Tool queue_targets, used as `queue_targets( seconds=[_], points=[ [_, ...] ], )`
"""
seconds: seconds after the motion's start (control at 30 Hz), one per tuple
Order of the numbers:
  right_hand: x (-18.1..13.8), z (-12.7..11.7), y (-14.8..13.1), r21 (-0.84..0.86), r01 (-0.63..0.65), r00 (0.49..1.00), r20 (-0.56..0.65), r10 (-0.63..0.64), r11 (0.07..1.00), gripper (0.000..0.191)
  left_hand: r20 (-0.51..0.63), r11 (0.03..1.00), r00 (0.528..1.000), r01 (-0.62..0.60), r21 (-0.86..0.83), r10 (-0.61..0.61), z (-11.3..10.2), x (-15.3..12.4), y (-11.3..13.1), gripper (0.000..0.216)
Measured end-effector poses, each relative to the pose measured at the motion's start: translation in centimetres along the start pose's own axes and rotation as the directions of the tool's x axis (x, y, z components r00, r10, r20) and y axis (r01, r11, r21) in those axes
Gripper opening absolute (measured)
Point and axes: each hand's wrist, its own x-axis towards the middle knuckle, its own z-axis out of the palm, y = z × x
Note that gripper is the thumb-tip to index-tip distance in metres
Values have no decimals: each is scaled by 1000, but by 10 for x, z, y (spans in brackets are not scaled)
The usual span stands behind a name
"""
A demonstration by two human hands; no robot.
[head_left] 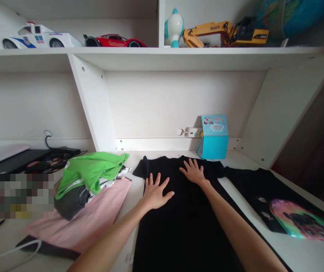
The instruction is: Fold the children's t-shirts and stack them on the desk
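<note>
- head view, centre of the frame: we see a black t-shirt (184, 226) spread flat on a white desk (300, 253), its collar end toward the back wall and its body running down to the bottom edge of the frame.
- the left hand (155, 190) lies palm down on the shirt's upper left part, fingers spread and flat. It is released, grasping nothing.
- the right hand (193, 172) rests a little higher, near the collar. It too is open with splayed fingers, pressing on the cloth and gripping nothing.
- we judge the shirt to be light, soft and limp — it will sag and crease wherever it is unsupported, and it should slide easily on the smooth desk. The shoulder seams or the hem corners look like the best places to pinch it, since a grip there keeps the cloth spread.
- right of the frame: a second black shirt (252, 185) with a bright round print lies flat, just beside the first.
- left of centre: a green garment (91, 170) sits on a dark grey one (71, 202), both on a pink garment (94, 223).
- above the hands: a blue box (214, 138) stands against the back wall, close to the collar.
- top of the frame: a shelf holds a white toy car (40, 37), a red toy car (113, 40) and a yellow toy excavator (224, 33) — all well apart from the hands.
</note>
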Motion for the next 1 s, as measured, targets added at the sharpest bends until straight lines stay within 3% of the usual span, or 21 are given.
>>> queue_targets(
  seconds=[0.23,0.4,0.5,0.57,0.63,0.7,0.73,0.87,1.0],
  points=[
    [21,7,3,41,-70,997,13,69,997,73,-5,995,995,102,-11,-102,-1,5,-5,83],
    [2,-9,-4,46,0,1000,16,-1,999,65,-44,994,994,105,24,-104,5,10,-9,84],
    [-43,-20,-23,43,116,993,29,-118,992,65,-75,990,989,130,63,-125,9,10,-8,87],
    [-90,-27,-36,83,284,953,87,-291,955,66,-77,985,987,145,96,-138,9,10,-7,87],
    [-144,-34,-45,202,495,833,167,-528,845,70,-49,981,988,152,122,-147,6,12,-4,83],
    [-194,-39,-49,274,581,740,214,-638,766,68,-2,977,987,159,144,-160,1,18,-3,78],
    [-214,-41,-50,282,589,723,233,-650,757,68,19,974,986,161,159,-166,-2,24,-4,75],
    [-250,-39,-47,235,548,768,237,-594,803,69,20,952,967,244,187,-252,-19,55,-27,65],
    [-250,-36,-38,223,534,795,195,-574,816,67,-29,886,888,459,57,-458,-36,77,-79,54]
  ],
)
